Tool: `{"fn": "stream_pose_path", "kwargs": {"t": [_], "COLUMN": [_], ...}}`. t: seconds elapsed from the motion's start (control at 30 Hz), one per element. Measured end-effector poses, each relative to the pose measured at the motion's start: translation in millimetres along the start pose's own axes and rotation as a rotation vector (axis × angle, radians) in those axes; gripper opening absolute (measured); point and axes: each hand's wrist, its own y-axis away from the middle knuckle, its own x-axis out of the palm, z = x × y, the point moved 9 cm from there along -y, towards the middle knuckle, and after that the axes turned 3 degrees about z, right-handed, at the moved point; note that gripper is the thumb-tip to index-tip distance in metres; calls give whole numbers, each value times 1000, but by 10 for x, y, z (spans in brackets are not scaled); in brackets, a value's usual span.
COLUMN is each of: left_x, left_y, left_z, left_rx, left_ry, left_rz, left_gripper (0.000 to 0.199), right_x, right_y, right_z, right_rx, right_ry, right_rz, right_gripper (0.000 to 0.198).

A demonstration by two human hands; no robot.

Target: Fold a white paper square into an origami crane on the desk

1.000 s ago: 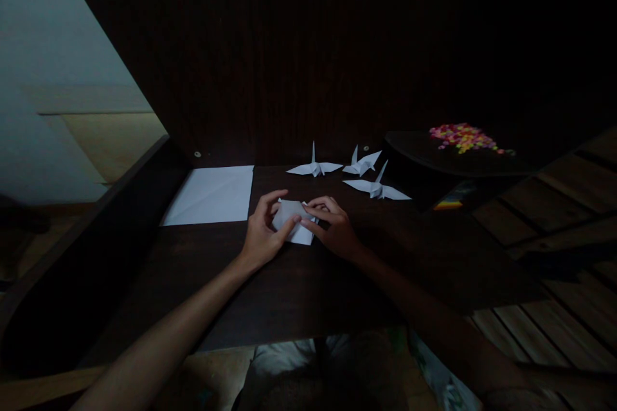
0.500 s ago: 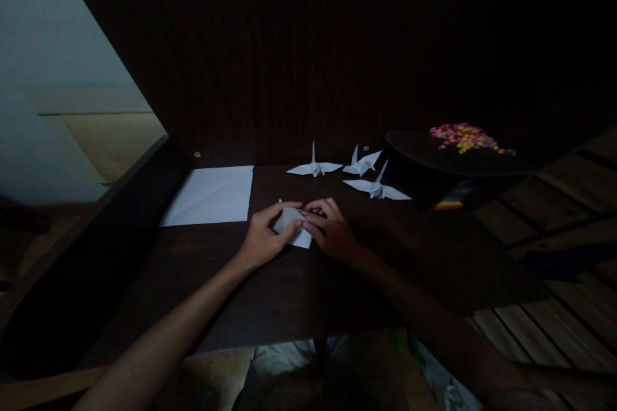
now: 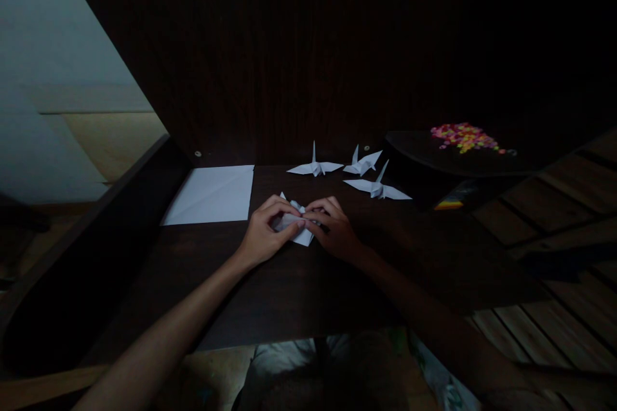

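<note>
A partly folded piece of white paper [image 3: 301, 237] lies on the dark wooden table [image 3: 212, 282] between my hands. My left hand [image 3: 268, 225] grips its left side, thumb and fingers closed at the paper's middle. From the right, my right hand [image 3: 333, 226] pinches the same paper, its thumb and fingertips meeting those of the left. One small paper point sticks up behind the left fingers; the fingers hide much of the folds. Just beyond are three white paper cranes: one on the left [image 3: 315, 168], one at the back right [image 3: 362, 164] and one nearer [image 3: 377, 189].
A flat white sheet of paper [image 3: 212, 196] lies to the left, faintly creased. On a raised dark shelf [image 3: 414, 151] at the right sits a heap of small colourful pieces [image 3: 465, 137]. A dark side panel [image 3: 96, 257] borders the table's left, and a tall back panel [image 3: 270, 64] rises behind.
The fingers of my left hand have drawn up and curled toward the paper's middle. The paper's upper part now shows more folded bits between the hands. The cranes stay put.
</note>
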Motion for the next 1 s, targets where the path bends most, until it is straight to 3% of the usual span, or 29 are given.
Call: {"fn": "stream_pose_path", "kwargs": {"t": [0.3, 1.0], "left_x": [22, 35], "left_y": [15, 23], "left_z": [47, -22], "left_rx": [-46, 54], "left_ry": [-16, -88], "left_rz": [9, 24], "left_gripper": [13, 8], "right_x": [-16, 8], "right_y": [-3, -15], "right_z": [56, 52], "right_rx": [-44, -21], "right_ry": [14, 2], "right_rz": [-16, 16], "right_gripper": [11, 11]}}
